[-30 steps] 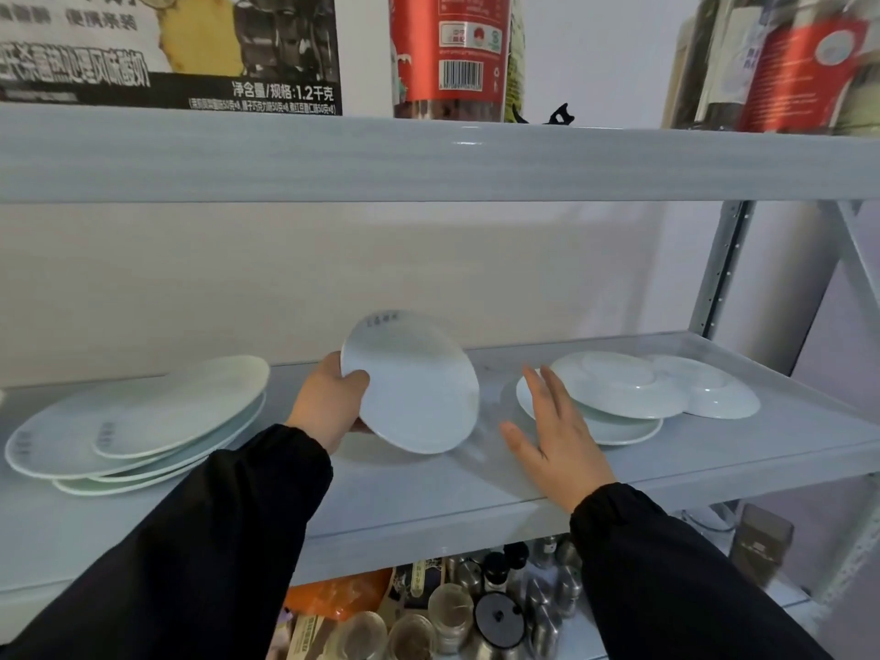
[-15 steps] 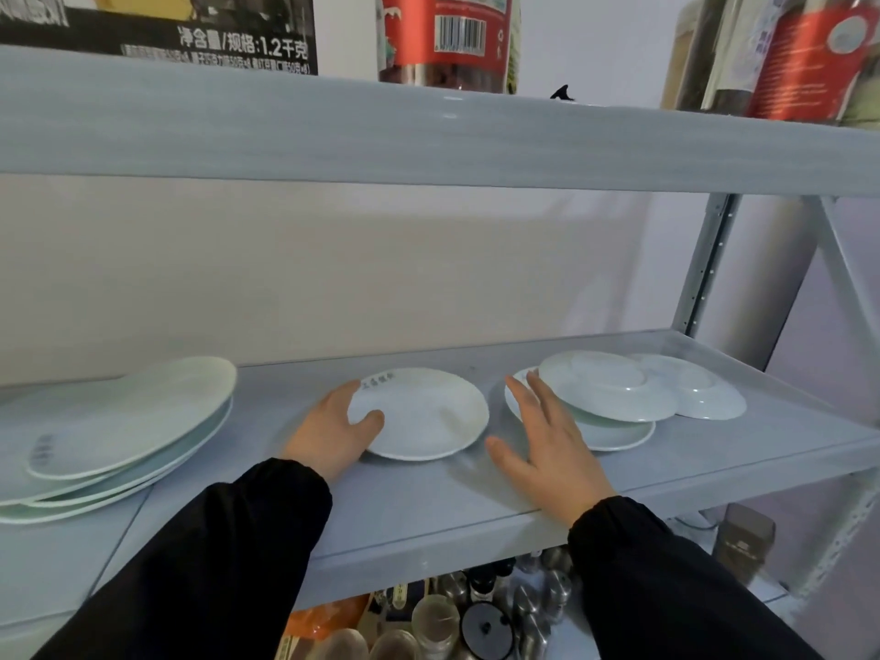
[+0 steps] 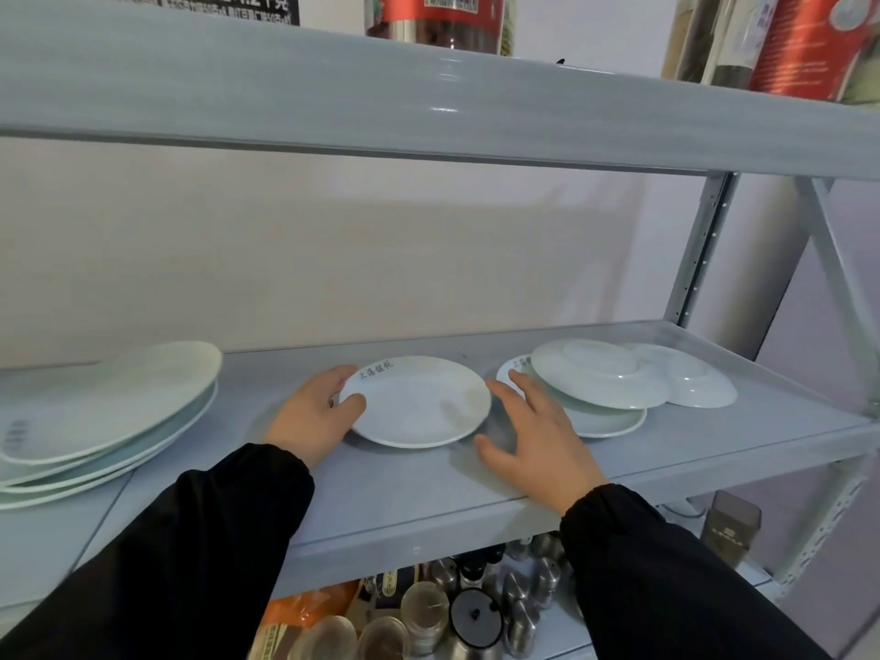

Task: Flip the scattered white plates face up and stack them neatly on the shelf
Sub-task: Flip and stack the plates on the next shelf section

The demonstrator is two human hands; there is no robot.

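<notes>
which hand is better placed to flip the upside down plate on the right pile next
Probably right: the right hand lies open beside that face-down plate, while the left hand grips the middle plate.

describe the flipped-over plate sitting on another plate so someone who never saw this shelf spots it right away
On the middle grey shelf, look at the group of three white plates near the right upright. The one meant is the upside-down plate lying across a face-up plate. Its foot ring faces up, and it sits left of the other upside-down plate.
</notes>
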